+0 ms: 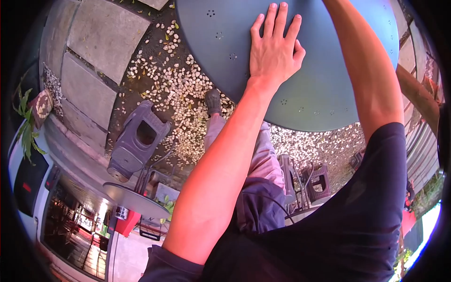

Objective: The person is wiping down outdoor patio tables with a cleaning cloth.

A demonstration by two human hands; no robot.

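A round, dark blue-grey table top with groups of small holes near its rim fills the upper middle. My left hand lies on it palm down, fingers spread, holding nothing. My right forearm reaches over the table's right part and leaves the picture at the top edge, so my right hand is out of view.
A dark plastic stool stands on pebbles at the left, near concrete slabs. Further stools are low in the middle. A smaller round table and a potted plant are at the left. My shoe is on the pebbles.
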